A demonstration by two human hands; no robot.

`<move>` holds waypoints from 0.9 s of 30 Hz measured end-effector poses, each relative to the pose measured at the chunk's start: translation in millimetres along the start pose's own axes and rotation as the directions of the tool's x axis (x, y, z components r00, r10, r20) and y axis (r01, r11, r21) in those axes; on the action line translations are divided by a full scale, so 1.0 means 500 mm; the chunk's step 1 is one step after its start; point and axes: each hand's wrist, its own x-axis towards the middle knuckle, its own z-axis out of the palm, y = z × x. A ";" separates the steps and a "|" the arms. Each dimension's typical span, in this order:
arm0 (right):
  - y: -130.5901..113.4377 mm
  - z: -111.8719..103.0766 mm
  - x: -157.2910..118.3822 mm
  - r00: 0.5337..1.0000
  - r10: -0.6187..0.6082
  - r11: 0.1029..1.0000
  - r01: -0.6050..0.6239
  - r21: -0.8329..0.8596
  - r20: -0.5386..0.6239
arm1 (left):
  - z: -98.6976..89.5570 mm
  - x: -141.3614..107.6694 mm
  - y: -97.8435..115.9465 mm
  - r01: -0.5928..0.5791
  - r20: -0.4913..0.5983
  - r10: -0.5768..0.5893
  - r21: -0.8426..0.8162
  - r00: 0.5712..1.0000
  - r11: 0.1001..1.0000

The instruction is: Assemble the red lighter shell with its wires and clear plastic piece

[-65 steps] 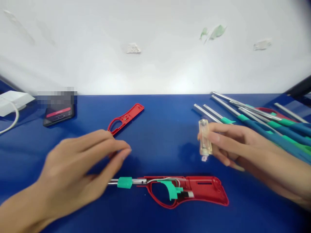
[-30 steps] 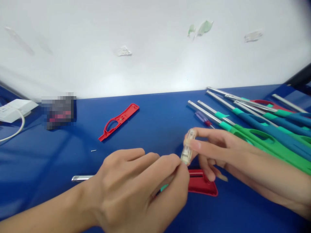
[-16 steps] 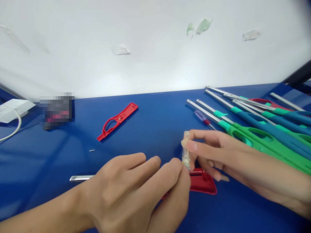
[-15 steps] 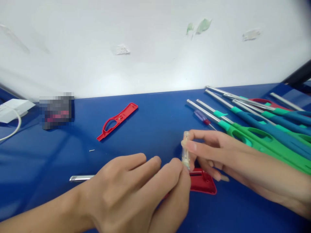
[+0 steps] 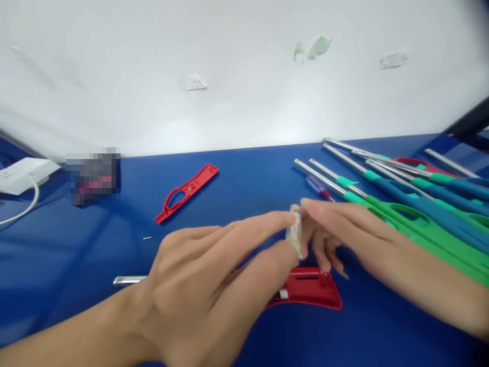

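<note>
A small clear lighter fuel tank point(image 5: 294, 232) stands nearly upright between the thumb and index finger of my left hand point(image 5: 214, 280). Close against the tank's right side are the fingers of my right hand point(image 5: 344, 224), spread apart, with the thumb off the tank's front. Whether a right fingertip still touches it I cannot tell. Below both hands lies a red lighter shell half point(image 5: 315, 290), partly covered by my left hand. A metal lighter tube point(image 5: 129, 281) sticks out to the left from under that hand.
Another red shell half point(image 5: 187, 193) lies farther back, with a small screw point(image 5: 147, 238) near it. At right are several green lighters point(image 5: 424, 229) and blue lighters point(image 5: 412, 191), plus a screwdriver point(image 5: 318, 187). A white power strip point(image 5: 28, 173) sits far left, before a white wall point(image 5: 244, 61).
My left index finger has stretched out onto the fuel tank, and the left thumb presses its lower part. My right thumb has come off the tank's front. The view has shifted slightly.
</note>
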 end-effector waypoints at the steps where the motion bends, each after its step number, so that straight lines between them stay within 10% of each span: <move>1: 0.003 0.000 -0.004 0.997 -0.057 0.995 0.053 -0.085 -0.054 | -0.010 0.006 -0.003 0.021 -0.025 -0.021 -0.034 0.999 0.999; 11: 0.012 0.029 -0.033 0.942 -0.333 0.904 0.307 -0.299 -0.041 | 0.020 0.059 0.006 0.338 -0.164 -0.503 -0.563 0.848 0.754; 27: 0.011 0.021 -0.021 0.931 -0.355 0.899 0.315 -0.304 -0.086 | 0.016 0.064 0.008 0.420 -0.059 -0.602 -0.661 0.797 0.622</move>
